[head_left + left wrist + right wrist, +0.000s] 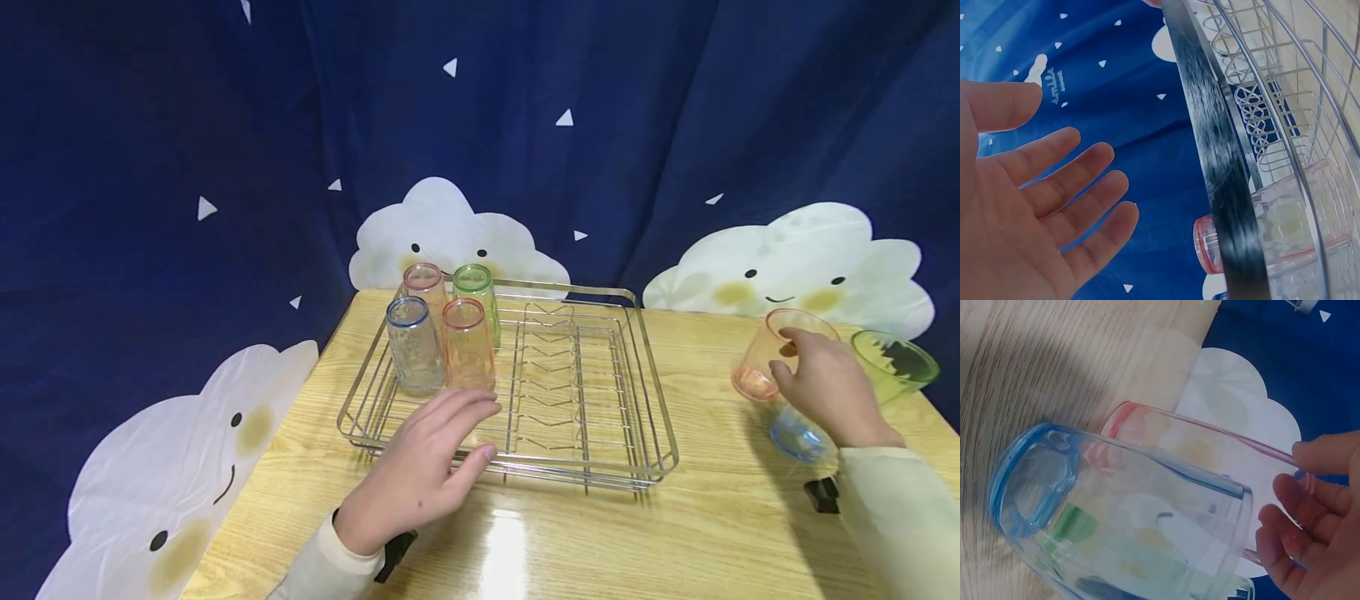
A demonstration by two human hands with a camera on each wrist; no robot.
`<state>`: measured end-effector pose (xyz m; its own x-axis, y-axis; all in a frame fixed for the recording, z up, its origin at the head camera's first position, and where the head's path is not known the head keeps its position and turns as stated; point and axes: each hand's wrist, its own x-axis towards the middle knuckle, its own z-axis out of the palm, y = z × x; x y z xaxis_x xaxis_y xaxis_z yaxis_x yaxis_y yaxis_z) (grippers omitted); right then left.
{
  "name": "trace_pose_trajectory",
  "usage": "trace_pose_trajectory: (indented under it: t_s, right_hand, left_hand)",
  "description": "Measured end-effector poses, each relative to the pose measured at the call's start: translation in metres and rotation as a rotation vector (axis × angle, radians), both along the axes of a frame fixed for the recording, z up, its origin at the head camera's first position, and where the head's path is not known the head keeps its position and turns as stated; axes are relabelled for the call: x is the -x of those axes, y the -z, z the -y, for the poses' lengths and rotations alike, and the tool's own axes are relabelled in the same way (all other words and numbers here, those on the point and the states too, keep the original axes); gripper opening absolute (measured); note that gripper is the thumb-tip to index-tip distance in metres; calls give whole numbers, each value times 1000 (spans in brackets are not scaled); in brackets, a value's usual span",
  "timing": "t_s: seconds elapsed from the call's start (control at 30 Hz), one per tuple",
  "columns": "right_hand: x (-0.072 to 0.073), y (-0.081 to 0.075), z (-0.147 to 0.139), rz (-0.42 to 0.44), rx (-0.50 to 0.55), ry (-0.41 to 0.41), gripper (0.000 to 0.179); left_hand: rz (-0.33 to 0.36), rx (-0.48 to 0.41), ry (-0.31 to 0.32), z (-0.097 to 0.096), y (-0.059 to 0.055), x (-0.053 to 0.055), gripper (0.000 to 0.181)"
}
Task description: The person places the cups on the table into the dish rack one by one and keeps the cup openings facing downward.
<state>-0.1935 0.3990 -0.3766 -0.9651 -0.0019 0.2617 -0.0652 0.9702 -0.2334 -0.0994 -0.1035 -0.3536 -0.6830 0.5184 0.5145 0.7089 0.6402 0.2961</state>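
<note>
Right hand [825,387] is gripping the rim of a pink cup [765,354], tilted on the surface [720,517] at the right, beside a blue cup [797,435] and a green cup [894,365]. Left hand [423,467] is hovering with fingers spread wide, holding nothing, over the near edge of the wire dish rack [637,467], where four cups are standing upside down at the far-left corner.

Wooden table [720,533] before a dark blue cloud-printed curtain [150,167].
</note>
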Motion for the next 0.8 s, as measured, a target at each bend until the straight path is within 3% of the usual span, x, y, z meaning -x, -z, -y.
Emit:
trace_pose_trajectory:
  t_s: [0.13, 0.3, 0.5, 0.67, 0.8]
  right_hand:
    - [4, 4, -2, -5, 0, -49, 43]
    - [4, 7, -2, -118, -30, -114, 27]
    - [-1, 7, 1, -178, -25, -105, 24]
    - [-9, -3, 7, -198, 30, -69, 24]
    - [-15, -13, 14, -300, 18, -78, 22]
  left_hand:
    - [-2, 2, 5, 0, 1, 0, 40]
    - [-11, -3, 1, 0, 1, 1, 40]
    - [12, 16, -15, 1, 3, -1, 37]
    - [9, 10, -17, 0, 4, -1, 37]
    - [14, 9, -18, 0, 3, 0, 37]
